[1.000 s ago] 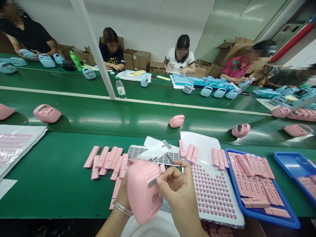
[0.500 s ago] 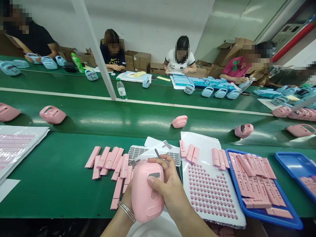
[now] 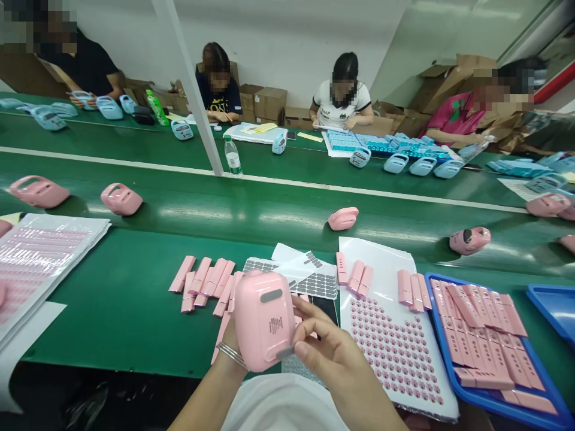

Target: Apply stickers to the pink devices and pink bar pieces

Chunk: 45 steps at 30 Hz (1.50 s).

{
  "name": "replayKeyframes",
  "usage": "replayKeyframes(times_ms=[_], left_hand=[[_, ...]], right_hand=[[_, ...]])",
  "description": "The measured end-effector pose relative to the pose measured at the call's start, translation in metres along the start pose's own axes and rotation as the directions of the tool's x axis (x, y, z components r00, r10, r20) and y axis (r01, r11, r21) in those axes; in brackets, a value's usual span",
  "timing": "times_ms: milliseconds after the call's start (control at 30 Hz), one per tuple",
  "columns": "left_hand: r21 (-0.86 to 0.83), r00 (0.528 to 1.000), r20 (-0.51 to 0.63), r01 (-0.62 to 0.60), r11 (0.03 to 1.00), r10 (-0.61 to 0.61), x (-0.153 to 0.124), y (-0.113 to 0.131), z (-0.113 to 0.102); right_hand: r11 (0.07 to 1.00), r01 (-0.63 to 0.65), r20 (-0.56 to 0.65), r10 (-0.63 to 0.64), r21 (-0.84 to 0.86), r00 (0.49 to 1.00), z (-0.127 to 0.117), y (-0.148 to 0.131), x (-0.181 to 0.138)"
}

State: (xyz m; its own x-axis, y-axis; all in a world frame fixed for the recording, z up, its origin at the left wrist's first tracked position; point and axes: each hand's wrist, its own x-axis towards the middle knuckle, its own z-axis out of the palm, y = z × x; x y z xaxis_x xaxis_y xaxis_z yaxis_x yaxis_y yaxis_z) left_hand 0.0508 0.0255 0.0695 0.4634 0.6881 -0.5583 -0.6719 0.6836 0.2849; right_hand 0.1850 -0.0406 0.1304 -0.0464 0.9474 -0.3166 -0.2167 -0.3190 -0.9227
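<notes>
My left hand (image 3: 230,342) is closed round a pink handheld device (image 3: 263,317) from behind and holds it upright above the table edge; a bracelet sits on that wrist. The device's back faces me, with a grey pad (image 3: 272,295) near its top and small print in the middle. At the device's lower right corner, my right hand (image 3: 335,353) pinches a small grey pad (image 3: 286,352). Behind the device lie a sheet of grey pads (image 3: 314,281), loose pink strips (image 3: 204,278) and a sheet of pink round stickers (image 3: 390,347).
A blue tray (image 3: 498,404) of pink strips lies at the right, with a second blue tray (image 3: 554,302) beyond it. Sticker sheets (image 3: 45,245) lie at the left. Pink devices (image 3: 344,218) (image 3: 121,199) ride the green belt. A bottle (image 3: 232,157), a white post and seated people are across.
The device was turned upright with a grey pad now stuck near its top. My right hand dropped from the top to the lower corner, pinching another grey pad. The view shifted left.
</notes>
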Motion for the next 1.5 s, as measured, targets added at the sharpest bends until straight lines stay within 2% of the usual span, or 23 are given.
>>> replayKeyframes(times_ms=[67, 133, 333, 533, 667, 767, 900, 1133, 1300, 1400, 1500], left_hand=[[0.017, 0.999, -0.018, 0.042, 0.999, -0.042, -0.002, 0.005, 0.003], [0.033, 0.998, -0.039, 0.042, 0.999, -0.04, -0.003, 0.006, 0.006], [0.055, 0.999, -0.052, -0.002, 0.998, 0.005, -0.006, 0.005, 0.009], [0.118, 0.98, -0.162, -0.096, 0.988, 0.115, -0.004, 0.002, 0.004], [0.16, 0.975, -0.209, -0.044, 0.986, 0.078, -0.004, 0.0, 0.003], [0.135, 0.978, -0.198, -0.032, 0.99, 0.059, -0.004, 0.0, 0.003], [0.186, 0.982, -0.167, -0.058, 0.981, 0.09, -0.004, -0.001, 0.003], [0.164, 0.967, -0.224, -0.083, 0.983, 0.119, -0.005, -0.002, 0.002], [0.103, 0.987, -0.146, -0.05, 0.993, 0.065, -0.005, -0.002, 0.003], [0.096, 0.994, -0.104, -0.017, 0.995, 0.027, -0.006, 0.0, 0.003], [0.064, 0.999, -0.043, 0.0, 0.998, 0.003, -0.005, 0.0, 0.0]], right_hand=[[1.0, -0.015, 0.008, 0.015, 0.003, 1.0, 0.003, 0.0, -0.003], [1.0, -0.016, -0.038, 0.017, 0.026, 0.999, 0.006, 0.001, -0.003], [0.999, -0.027, -0.107, 0.029, 0.023, 0.994, 0.013, 0.003, -0.001], [0.999, -0.007, -0.185, -0.001, -0.04, 0.983, 0.016, 0.005, -0.004], [0.999, 0.032, -0.217, -0.037, -0.03, 0.976, 0.02, 0.006, -0.004], [0.997, 0.062, -0.227, -0.069, -0.037, 0.971, 0.021, 0.007, -0.004], [0.992, 0.082, -0.245, -0.102, -0.091, 0.964, 0.022, 0.01, -0.003], [0.989, 0.095, -0.262, -0.122, -0.114, 0.957, 0.022, 0.01, -0.001], [0.99, 0.075, -0.284, -0.106, -0.118, 0.953, 0.022, 0.007, -0.002], [0.994, 0.108, -0.27, -0.111, -0.025, 0.956, 0.023, 0.009, 0.0], [0.97, 0.137, -0.173, -0.102, 0.2, 0.98, 0.025, 0.022, 0.006]])
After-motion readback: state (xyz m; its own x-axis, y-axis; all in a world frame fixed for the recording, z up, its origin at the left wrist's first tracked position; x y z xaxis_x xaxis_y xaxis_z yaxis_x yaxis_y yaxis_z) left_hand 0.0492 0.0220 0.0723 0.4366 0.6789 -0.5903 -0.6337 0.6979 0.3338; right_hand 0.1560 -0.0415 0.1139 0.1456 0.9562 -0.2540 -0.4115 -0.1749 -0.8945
